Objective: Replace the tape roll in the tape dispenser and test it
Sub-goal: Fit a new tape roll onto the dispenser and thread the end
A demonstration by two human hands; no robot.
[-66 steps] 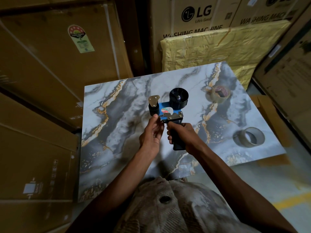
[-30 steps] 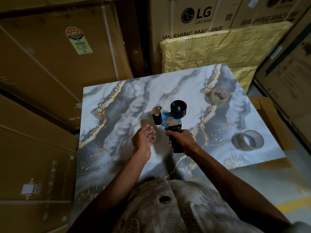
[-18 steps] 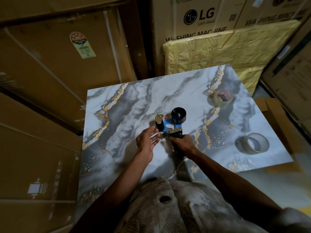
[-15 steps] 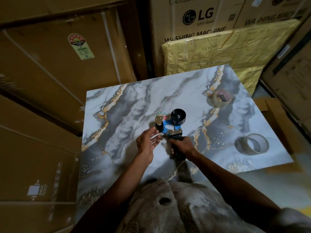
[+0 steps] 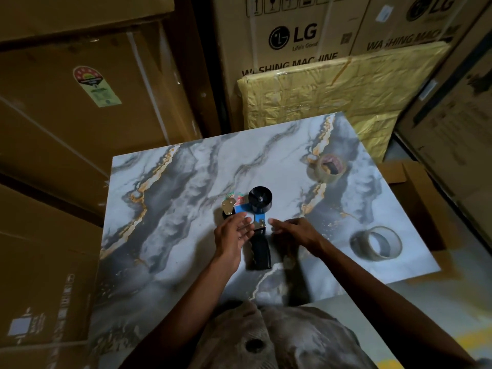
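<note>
A hand-held tape dispenser [image 5: 257,230] with a blue body, a black handle and a bare black spool hub lies flat on the marble-patterned tabletop [image 5: 173,209]. My left hand [image 5: 233,231] hovers at its left side with fingers spread, over the metal blade end. My right hand [image 5: 291,231] is just right of the handle, fingers apart, holding nothing. A clear tape roll [image 5: 328,167] with a reddish core lies at the far right of the top. A brownish, nearly spent roll [image 5: 376,246] lies at the near right.
Large cardboard appliance boxes [image 5: 292,43] surround the table at the back and left. A yellow plastic-wrapped panel [image 5: 332,94] leans behind the far edge. An open carton [image 5: 415,198] sits low at the right, and bare floor shows beyond the near right edge.
The dispenser was lowered from my right hand's grip onto the tabletop and let go. Both hands now rest open on either side of it.
</note>
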